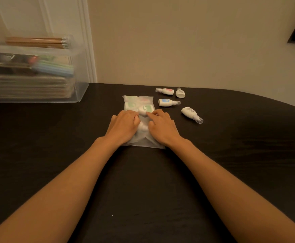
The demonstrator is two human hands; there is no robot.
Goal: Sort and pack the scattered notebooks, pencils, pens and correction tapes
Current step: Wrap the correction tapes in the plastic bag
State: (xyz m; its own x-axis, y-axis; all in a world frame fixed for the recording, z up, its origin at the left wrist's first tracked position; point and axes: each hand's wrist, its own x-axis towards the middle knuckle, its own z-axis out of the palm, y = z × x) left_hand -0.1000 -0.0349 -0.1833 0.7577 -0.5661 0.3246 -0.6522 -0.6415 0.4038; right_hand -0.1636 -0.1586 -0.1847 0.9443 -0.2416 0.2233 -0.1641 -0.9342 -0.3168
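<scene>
A frosted plastic bag (137, 101) holding several correction tapes lies flat near the middle of the black worktop (143, 181), its long side pointing toward the far edge. One green-labelled correction tape (146, 109) shows through the film just beyond the fingertips. The left hand (124, 126) and right hand (162, 128) both lie palm down on the near half of the bag, side by side, with fingers bent and tips almost meeting over the bag's middle; I cannot tell whether they pinch the film or only press it. Just right of the bag, toward the far edge, four loose tapes lie apart: a pink-labelled one (166, 91), a plain white one (180, 93), a blue-labelled one (166, 102) and another white one (190, 114). At the far left corner stands a clear bin (80, 88) with stacked notebooks (29, 88) inside and pencils (36, 42) on top.
</scene>
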